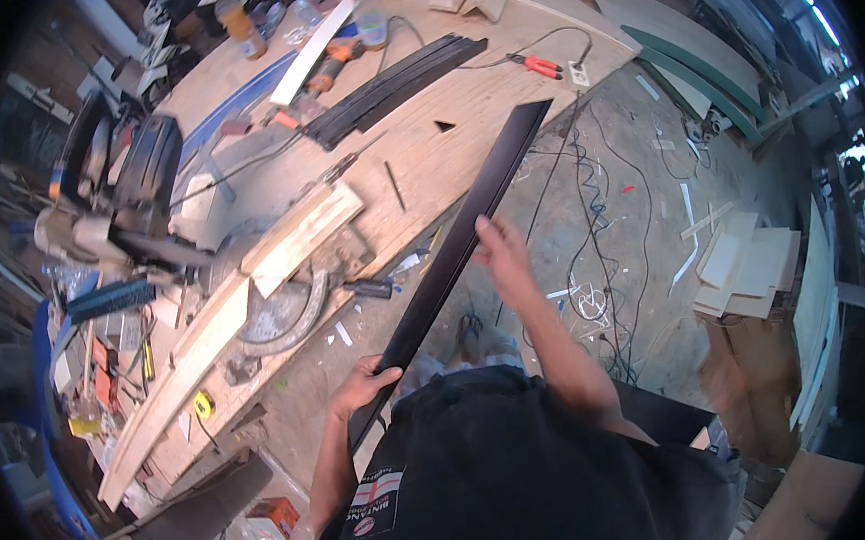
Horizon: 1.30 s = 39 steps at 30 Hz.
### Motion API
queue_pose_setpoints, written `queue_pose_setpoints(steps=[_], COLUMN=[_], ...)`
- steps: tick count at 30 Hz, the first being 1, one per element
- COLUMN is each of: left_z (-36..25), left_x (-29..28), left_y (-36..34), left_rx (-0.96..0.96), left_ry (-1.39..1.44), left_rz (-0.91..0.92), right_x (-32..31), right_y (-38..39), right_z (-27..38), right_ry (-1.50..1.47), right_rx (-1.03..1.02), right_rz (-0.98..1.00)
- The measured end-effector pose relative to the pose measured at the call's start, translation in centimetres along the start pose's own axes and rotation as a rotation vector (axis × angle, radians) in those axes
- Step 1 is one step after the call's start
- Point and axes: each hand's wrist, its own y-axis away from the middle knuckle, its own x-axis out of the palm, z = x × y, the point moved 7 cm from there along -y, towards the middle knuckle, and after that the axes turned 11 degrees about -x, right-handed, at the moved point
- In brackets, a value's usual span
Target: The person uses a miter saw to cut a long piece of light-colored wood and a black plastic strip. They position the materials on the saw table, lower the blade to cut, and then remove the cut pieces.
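A long dark strip of moulding (pixel 451 241) slants in front of my body, its far end cut at an angle and reaching over the edge of the wooden workbench (pixel 416 181). My left hand (pixel 363 383) grips it near its lower end, thumb lying across the top. Farther up, my right hand (pixel 501 250) is closed round its right edge, the fingertips mostly hidden beneath. On the bench to the left stands a mitre saw (pixel 122 206), with a pale wooden board (pixel 300 237) lying across its base. A stack of similar dark strips (pixel 395 90) rests farther back.
Red-handled pliers (pixel 543 67), a socket strip (pixel 578 73), an orange power tool (pixel 330 66) and a yellow tape measure (pixel 203 404) lie on the bench. Cables and a coiled hose (pixel 588 184) trail over the floor. Board offcuts (pixel 748 260) are piled at the right.
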Motion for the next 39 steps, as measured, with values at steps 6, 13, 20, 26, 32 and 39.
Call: queue_pose_setpoints(steps=[6,13,20,26,32,39], left_z=[11.7,6.5,0.4,1.3,3.4,4.5], left_x=[-5.2,-3.8,-1.0,-0.2,-0.4,-0.6], left_y=[6.8,6.7,6.9,6.5,5.6,4.9], left_rx=[-0.155,0.045,0.284,0.385,0.335,0.289], left_ry=[0.019,0.032,0.304,0.317,0.231,0.187], left_rz=[-0.074,-0.031,-0.11,-0.274,-0.43,-0.552], right_x=[4.9,12.5,17.4,17.1,17.2,17.9], right_y=[2.2,9.0,11.0,8.7,6.5,6.6], right_z=[0.4,-6.0,-5.0,-0.5,3.4,2.7], right_ry=[0.083,-0.125,-0.369,-0.156,-0.149,-0.149], right_rx=[-0.013,0.078,0.142,-0.001,-0.075,-0.027], right_rz=[0.151,0.425,0.699,0.647,0.655,0.604])
